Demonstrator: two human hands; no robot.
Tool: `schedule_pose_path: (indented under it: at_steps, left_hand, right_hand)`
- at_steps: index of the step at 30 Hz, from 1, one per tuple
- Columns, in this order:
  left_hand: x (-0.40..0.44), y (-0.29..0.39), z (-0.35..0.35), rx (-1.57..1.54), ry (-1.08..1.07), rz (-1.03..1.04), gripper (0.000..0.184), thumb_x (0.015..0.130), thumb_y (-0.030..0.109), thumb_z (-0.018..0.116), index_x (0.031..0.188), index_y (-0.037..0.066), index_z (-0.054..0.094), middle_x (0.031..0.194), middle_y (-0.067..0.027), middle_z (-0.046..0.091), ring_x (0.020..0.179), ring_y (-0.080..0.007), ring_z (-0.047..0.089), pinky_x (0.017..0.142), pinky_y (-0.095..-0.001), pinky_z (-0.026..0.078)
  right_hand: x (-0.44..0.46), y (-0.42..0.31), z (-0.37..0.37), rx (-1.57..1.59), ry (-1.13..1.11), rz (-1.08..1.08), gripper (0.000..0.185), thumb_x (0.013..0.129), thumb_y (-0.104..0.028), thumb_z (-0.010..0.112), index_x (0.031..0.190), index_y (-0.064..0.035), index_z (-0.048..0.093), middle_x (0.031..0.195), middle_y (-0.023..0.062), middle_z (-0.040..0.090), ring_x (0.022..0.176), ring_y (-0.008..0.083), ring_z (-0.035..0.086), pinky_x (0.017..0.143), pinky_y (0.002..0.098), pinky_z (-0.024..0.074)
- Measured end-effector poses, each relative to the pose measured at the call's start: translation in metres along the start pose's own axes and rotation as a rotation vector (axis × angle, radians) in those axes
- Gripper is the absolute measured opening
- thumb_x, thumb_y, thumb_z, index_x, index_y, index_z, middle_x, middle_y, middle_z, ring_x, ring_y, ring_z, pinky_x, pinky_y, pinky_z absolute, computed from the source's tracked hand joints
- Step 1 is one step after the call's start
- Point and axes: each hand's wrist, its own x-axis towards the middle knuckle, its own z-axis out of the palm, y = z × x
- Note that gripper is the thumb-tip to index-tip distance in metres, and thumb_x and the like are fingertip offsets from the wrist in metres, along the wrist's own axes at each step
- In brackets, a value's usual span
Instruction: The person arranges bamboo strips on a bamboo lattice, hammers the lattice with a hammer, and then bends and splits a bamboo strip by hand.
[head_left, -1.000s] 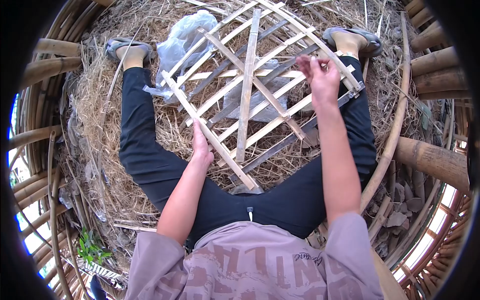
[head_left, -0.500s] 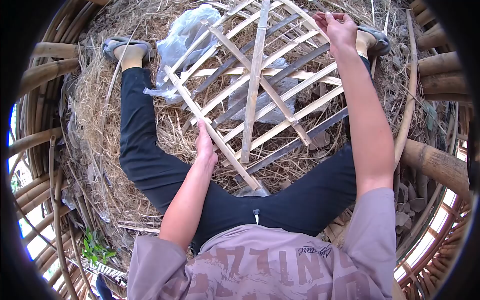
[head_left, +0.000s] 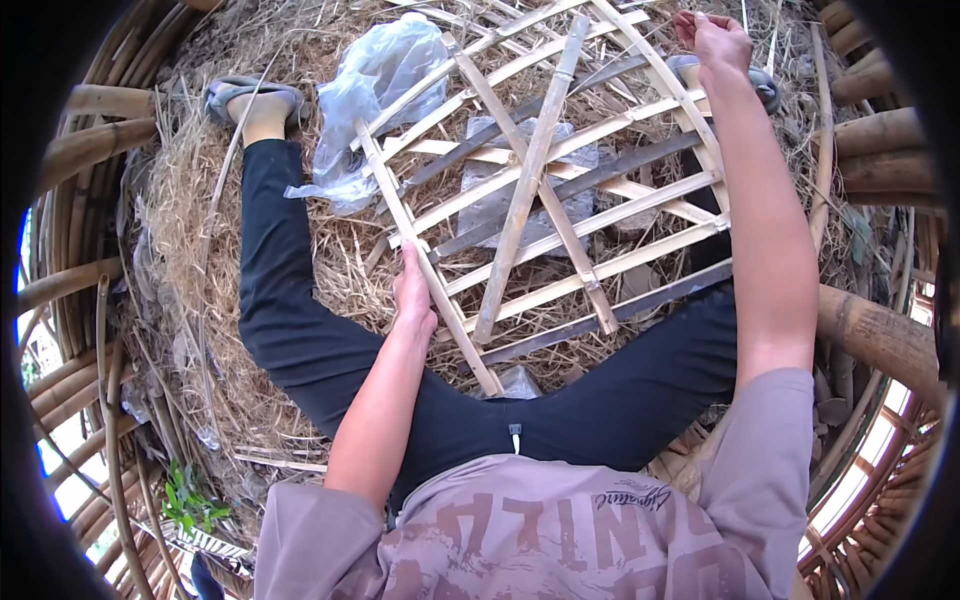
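Head — straw (head_left: pixel 190 240) beneath lattice (head_left: pixel 530 180); bamboo poles (head_left: pixel 870 335) around.

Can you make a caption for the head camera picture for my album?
Left hand holds the edge of a slatted lattice, right hand outside its curved side.

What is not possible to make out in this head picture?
Head view:
Pale and dark bamboo lattice: far end cut off by top edge.
Left hand: fingertips partly hidden by the lattice's side strip.
Grey right shoe: partly covered by the right forearm.
Right hand: fingertips too small to show anything held.
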Motion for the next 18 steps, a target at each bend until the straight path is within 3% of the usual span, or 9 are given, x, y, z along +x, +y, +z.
schedule_pose_path:
  at_steps: [4, 6, 7, 9, 12, 13, 18]
  left_hand:
    - [0.001, -0.003, 0.001, 0.021, -0.032, 0.03, 0.062, 0.09, 0.063, 0.051, 0.1, 0.003, 0.066, 0.085, -0.0056, 0.061, 0.075, -0.0156, 0.056, 0.071, -0.0325, 0.048]
    - [0.001, -0.003, 0.0, 0.003, -0.053, 0.045, 0.059, 0.091, 0.062, 0.051, 0.096, 0.004, 0.066, 0.081, -0.0041, 0.06, 0.071, -0.0142, 0.055, 0.067, -0.0314, 0.047]
    - [-0.001, -0.002, 0.002, -0.026, -0.053, 0.047, 0.046, 0.092, 0.058, 0.052, 0.087, 0.014, 0.062, 0.072, 0.001, 0.053, 0.061, -0.0109, 0.051, 0.054, -0.0303, 0.044]
    - [-0.003, 0.0, 0.003, -0.04, -0.055, 0.04, 0.045, 0.092, 0.057, 0.053, 0.086, 0.014, 0.062, 0.071, 0.0012, 0.053, 0.059, -0.0107, 0.05, 0.053, -0.0297, 0.043]
    - [-0.001, -0.001, 0.001, -0.035, -0.043, 0.056, 0.05, 0.092, 0.058, 0.052, 0.088, 0.01, 0.064, 0.069, -0.0004, 0.055, 0.06, -0.0117, 0.051, 0.055, -0.0295, 0.044]
    - [0.0, -0.002, 0.001, -0.031, -0.038, 0.066, 0.052, 0.092, 0.058, 0.052, 0.089, 0.008, 0.065, 0.069, -0.0013, 0.055, 0.06, -0.0122, 0.052, 0.056, -0.0296, 0.044]
    - [0.006, -0.005, -0.008, -0.081, 0.004, 0.064, 0.05, 0.09, 0.058, 0.055, 0.086, 0.009, 0.065, 0.068, -0.0007, 0.055, 0.057, -0.012, 0.051, 0.053, -0.0295, 0.044]
  right_hand:
    - [-0.003, -0.023, -0.01, -0.16, 0.1, -0.041, 0.01, 0.09, -0.005, 0.058, 0.099, -0.0032, 0.054, 0.084, 0.0163, 0.067, 0.063, 0.025, 0.067, 0.054, 0.0347, 0.057]
    - [0.004, -0.026, -0.017, -0.215, 0.122, -0.061, 0.007, 0.089, -0.004, 0.059, 0.095, -0.0013, 0.055, 0.08, 0.0154, 0.067, 0.065, 0.0238, 0.068, 0.051, 0.0351, 0.0555]
    - [0.002, -0.033, -0.02, -0.232, 0.112, -0.052, 0.005, 0.089, -0.004, 0.059, 0.093, -0.0014, 0.056, 0.079, 0.0148, 0.067, 0.066, 0.0232, 0.068, 0.051, 0.0349, 0.0552]
    - [-0.002, -0.043, -0.021, -0.225, 0.121, -0.034, 0.004, 0.09, -0.005, 0.058, 0.092, -0.0011, 0.058, 0.075, 0.013, 0.068, 0.066, 0.0218, 0.068, 0.051, 0.0345, 0.0547]
    - [0.052, -0.018, -0.052, -0.256, 0.135, -0.059, 0.011, 0.091, -0.009, 0.059, 0.099, -0.0009, 0.06, 0.08, 0.0141, 0.069, 0.065, 0.0218, 0.068, 0.055, 0.0341, 0.0558]
    - [0.085, -0.019, -0.07, -0.051, 0.201, -0.097, 0.018, 0.091, 0.008, 0.052, 0.106, 0.0086, 0.04, 0.097, 0.0249, 0.063, 0.081, 0.0308, 0.069, 0.075, 0.0376, 0.061]
    - [0.104, -0.147, -0.177, -0.028, 0.256, -0.092, 0.016, 0.094, 0.001, 0.051, 0.108, 0.0089, 0.05, 0.106, 0.0218, 0.064, 0.095, 0.0287, 0.066, 0.088, 0.0367, 0.0562]
